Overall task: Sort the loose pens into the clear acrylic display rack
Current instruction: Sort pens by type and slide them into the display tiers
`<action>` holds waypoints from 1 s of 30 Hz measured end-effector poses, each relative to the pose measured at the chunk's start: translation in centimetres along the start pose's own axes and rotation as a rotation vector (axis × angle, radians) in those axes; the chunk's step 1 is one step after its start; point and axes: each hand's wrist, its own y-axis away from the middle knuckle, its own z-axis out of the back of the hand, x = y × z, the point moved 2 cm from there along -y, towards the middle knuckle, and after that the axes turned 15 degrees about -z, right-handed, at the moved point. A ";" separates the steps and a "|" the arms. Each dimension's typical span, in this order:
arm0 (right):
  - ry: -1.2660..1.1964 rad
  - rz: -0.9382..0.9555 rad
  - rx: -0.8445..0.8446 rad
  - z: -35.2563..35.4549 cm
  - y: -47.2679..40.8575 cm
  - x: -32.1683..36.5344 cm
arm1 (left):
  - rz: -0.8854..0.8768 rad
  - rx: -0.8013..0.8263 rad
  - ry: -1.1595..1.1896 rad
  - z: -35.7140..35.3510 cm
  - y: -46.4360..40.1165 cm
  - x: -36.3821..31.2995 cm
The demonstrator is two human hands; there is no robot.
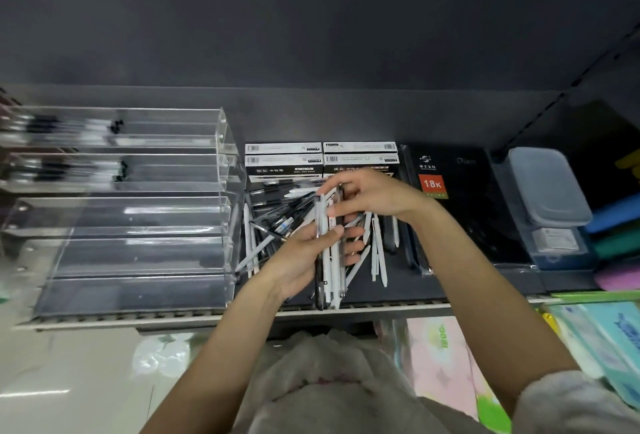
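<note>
A clear acrylic tiered rack stands on the shelf at the left; its two upper tiers hold pens, the lower tiers look bare. A heap of loose black and white pens lies on the dark shelf to the right of the rack. My left hand grips a bundle of white and black pens held upright over the heap. My right hand reaches in from the right and pinches the top ends of that bundle.
Boxes of gel pens are stacked behind the heap. A black notebook pack marked 18K lies to the right, then a clear plastic case and coloured items. The shelf's front rail runs below; tissue packs sit lower right.
</note>
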 end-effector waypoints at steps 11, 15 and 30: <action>-0.146 0.094 -0.340 0.5 0.4 1.4 | 0.000 0.071 -0.024 0.9 1.8 0.8; -0.582 0.305 -0.695 2.6 4.0 2.1 | -0.021 -0.011 0.083 1.5 1.9 1.0; -0.169 0.451 -0.939 -10.8 4.7 -3.4 | -0.314 -0.249 0.543 2.6 1.5 -1.1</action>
